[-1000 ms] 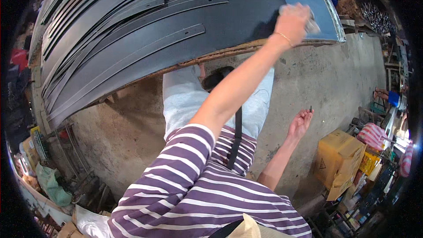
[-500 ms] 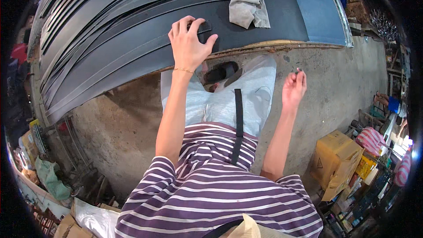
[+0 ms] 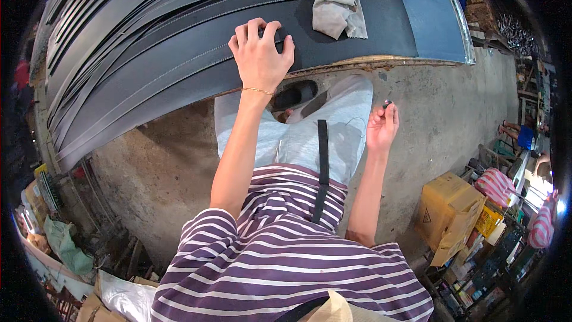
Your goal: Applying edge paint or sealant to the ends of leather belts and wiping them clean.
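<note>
My left hand [image 3: 262,53], with a thin bracelet at its wrist, is over the near edge of the table [image 3: 381,21]. Its fingers curl over the end of a dark stitched strap [image 3: 193,67], thumb drawn in on the right side; the fingertips are partly hidden. To the right, above the floor, my right hand [image 3: 382,126] pinches a small dark piece [image 3: 387,104] between thumb and fingers; its kind is too small to make out. A crumpled pale grey cloth [image 3: 339,9] lies on the dark surface to the right of my left hand.
Several long dark strips [image 3: 149,24] lie side by side across the table's left. A blue sheet [image 3: 426,12] covers its right end. On the concrete floor to the right stands a cardboard box [image 3: 450,214] beside a pink-striped bag [image 3: 496,186]. A green sack [image 3: 65,244] lies lower left.
My left hand has shifted slightly right and its fingers and thumb have closed in over the strap's end. My right hand has moved left and a little nearer to me, still pinching the small piece.
</note>
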